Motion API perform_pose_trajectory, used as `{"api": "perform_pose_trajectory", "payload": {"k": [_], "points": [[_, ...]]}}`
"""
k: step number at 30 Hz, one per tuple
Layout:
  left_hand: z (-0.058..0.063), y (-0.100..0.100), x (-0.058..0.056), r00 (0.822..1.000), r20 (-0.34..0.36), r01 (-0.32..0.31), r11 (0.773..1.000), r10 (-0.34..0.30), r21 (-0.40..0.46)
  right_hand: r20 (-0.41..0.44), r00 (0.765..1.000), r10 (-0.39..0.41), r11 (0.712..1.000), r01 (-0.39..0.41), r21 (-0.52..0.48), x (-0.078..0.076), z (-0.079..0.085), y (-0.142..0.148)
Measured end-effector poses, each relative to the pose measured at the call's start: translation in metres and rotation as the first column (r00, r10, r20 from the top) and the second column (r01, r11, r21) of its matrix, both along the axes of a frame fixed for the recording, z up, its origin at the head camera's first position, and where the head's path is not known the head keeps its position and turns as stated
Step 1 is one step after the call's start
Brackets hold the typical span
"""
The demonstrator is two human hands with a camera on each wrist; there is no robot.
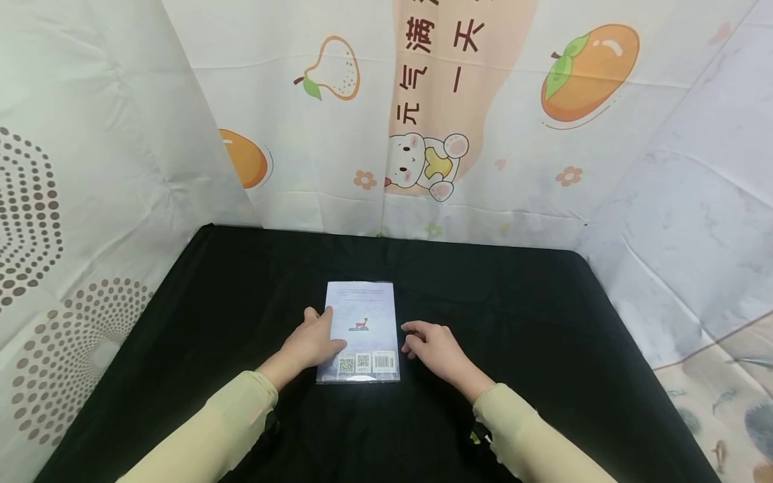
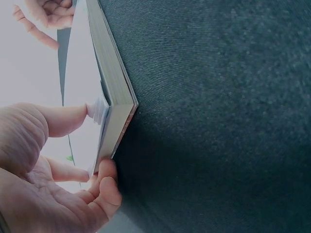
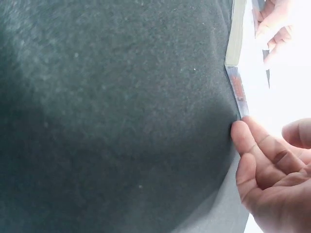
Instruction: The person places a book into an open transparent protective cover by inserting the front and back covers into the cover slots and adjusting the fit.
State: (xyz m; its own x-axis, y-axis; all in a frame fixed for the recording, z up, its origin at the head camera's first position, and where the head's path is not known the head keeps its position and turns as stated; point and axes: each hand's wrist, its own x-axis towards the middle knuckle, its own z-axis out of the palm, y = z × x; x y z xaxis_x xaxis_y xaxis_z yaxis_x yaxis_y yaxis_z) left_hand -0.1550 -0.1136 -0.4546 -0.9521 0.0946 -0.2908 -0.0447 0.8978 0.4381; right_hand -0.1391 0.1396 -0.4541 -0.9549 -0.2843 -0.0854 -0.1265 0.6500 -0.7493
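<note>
A book [image 1: 366,307] lies on the black cloth with its pale blue back cover up, showing a small deer picture, two QR codes and a barcode. My left hand [image 1: 311,341] grips its left side: the thumb lies over the cover, and the other fingers are against the edge. Seen from the left wrist, the book's page edges [image 2: 119,82] show beside that thumb. Off the right side of the book, my right hand [image 1: 436,347] holds nothing, its fingers loosely bent. The right wrist view has those fingertips [image 3: 240,133] right at the book's edge.
Black cloth [image 1: 513,315] covers the table around the book. Behind it hangs a white curtain [image 1: 272,67] printed with fruit, a bear and lettering. More patterned curtains flank the table, with a dotted one [image 1: 90,221] at the left.
</note>
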Motion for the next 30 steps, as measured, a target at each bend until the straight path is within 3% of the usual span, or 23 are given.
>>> {"api": "perform_pose_trajectory", "payload": {"k": [8, 18, 30], "points": [[0.002, 0.0005, -0.0009, 1.0, 0.009, 0.0, 1.0, 0.0, -0.008, 0.073, 0.997, 0.008, 0.999, -0.011, 0.041, 0.0, -0.0051, 0.0019], [0.0022, 0.0012, -0.001, 1.0, 0.004, -0.001, 1.0, 0.001, -0.008, 0.062, 0.994, 0.085, 0.979, -0.095, 0.178, 0.0025, -0.0054, -0.0012], [0.0011, 0.0035, -0.0016, 1.0, -0.002, -0.007, 1.0, 0.007, -0.012, 0.147, 0.982, 0.122, 0.981, -0.142, 0.131, 0.0055, -0.0082, 0.0014]]}}
